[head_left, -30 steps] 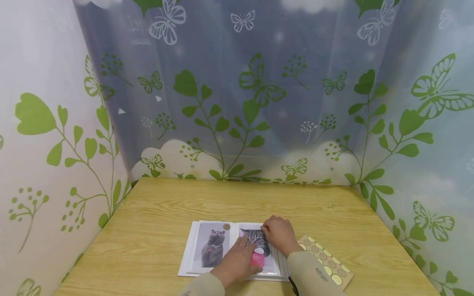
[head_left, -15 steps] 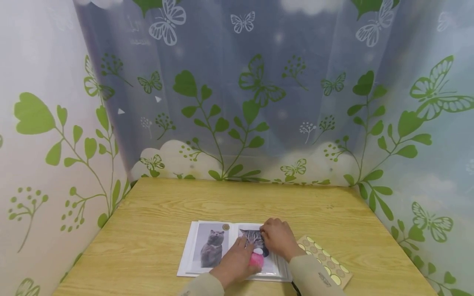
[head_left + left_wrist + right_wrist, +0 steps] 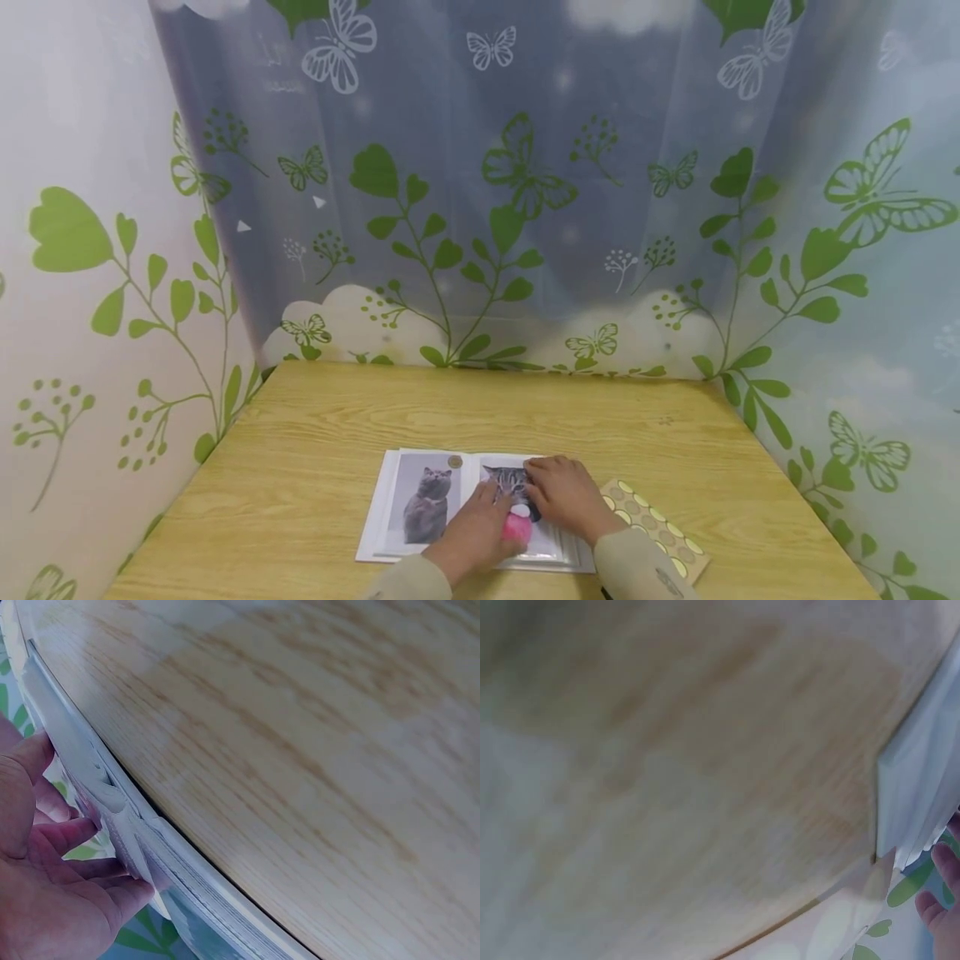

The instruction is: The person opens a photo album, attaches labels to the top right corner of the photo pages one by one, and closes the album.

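An open photo album (image 3: pixel 378 533) lies near the table's front, with a grey cat photo (image 3: pixel 427 504) on its left page. On the right page is a tabby cat picture (image 3: pixel 506 483), partly covered by both hands, with a pink and white patch (image 3: pixel 517 527) below it. My left hand (image 3: pixel 474 527) rests over that page, fingers extended; the left wrist view has its fingertips at the album's rippled clear sleeve (image 3: pixel 82 761). My right hand (image 3: pixel 567 496) lies across the page's upper right part. In the right wrist view its fingers (image 3: pixel 949 870) are beside the album's stacked pages.
A tan sheet with rows of yellow round stickers (image 3: pixel 678 567) lies right of the album, partly under the right sleeve (image 3: pixel 637 567). The wood-grain table (image 3: pixel 337 408) meets a leaf-and-butterfly curtain (image 3: pixel 450 208) at the back and sides.
My right hand has slid a little down the page toward me, and its fingers look flatter. My left hand stays almost where it was.
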The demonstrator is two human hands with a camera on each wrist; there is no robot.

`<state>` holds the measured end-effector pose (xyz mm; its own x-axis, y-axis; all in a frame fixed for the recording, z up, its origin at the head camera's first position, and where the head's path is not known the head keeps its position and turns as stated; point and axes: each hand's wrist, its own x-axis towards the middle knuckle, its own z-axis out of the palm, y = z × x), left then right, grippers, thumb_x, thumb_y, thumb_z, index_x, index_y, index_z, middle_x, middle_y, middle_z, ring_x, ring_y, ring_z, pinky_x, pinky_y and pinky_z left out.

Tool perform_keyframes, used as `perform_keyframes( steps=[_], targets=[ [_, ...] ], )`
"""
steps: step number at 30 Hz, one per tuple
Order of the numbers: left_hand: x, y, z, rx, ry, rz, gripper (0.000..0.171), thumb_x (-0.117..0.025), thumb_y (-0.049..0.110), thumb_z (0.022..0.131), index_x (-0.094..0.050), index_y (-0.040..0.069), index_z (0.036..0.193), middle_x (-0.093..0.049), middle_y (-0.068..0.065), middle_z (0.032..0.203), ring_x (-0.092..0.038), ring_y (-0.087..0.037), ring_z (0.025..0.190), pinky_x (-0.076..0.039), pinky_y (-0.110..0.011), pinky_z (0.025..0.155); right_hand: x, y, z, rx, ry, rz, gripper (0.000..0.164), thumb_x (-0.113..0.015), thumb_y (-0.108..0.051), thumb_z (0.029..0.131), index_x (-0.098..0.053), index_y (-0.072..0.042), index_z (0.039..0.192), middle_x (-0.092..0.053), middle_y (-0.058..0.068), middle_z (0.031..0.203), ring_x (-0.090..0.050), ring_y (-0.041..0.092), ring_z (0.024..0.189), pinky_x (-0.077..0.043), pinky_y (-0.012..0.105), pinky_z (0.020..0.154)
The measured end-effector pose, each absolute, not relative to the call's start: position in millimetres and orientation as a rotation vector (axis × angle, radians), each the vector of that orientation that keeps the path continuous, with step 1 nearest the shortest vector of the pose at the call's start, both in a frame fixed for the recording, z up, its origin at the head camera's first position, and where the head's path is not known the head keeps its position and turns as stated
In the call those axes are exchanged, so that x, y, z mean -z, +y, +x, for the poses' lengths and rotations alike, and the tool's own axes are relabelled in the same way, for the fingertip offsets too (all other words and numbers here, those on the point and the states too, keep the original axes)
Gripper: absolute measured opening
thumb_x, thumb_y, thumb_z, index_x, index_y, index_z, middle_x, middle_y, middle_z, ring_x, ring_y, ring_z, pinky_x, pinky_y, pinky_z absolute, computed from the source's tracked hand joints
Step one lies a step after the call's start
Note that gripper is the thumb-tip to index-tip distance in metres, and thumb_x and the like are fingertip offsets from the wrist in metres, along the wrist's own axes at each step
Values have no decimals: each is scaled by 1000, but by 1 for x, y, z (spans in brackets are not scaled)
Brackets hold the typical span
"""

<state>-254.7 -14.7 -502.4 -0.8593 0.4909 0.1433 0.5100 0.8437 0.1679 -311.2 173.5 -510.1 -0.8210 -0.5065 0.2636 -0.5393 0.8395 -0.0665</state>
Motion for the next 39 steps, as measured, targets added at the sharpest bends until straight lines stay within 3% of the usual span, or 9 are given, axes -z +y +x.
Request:
perform_keyframes(
  steps=[7,16,39],
  targets=[
    [501,-17,-252,315,-2929,-805,72,-73,47,85,-55,-2,135,-51,-23,140,-45,-40,133,-36,-41,112,515,174,-304,-217,-2882,779,51,-55,-37,100,-56,-5,139,-55,10,142,-49,37,130,-32,60,109],
    [499,-17,-251,315,-2963,-789,74,-71,48,87,-53,-3,138,-48,-23,143,-42,-40,135,-34,-41,113,514,173,-299,-190,-2934,773,55,-50,-41,101,-51,-6,144,-50,9,147,-44,36,134,-27,63,111],
    [498,-16,-251,375,-2955,-798,71,-71,46,87,-55,-2,136,-48,-25,143,-42,-42,135,-35,-42,112,511,168,-298,-143,-2894,791,63,-44,-48,102,-50,1,142,-49,16,144,-40,39,136,-28,61,112]
  ],
)
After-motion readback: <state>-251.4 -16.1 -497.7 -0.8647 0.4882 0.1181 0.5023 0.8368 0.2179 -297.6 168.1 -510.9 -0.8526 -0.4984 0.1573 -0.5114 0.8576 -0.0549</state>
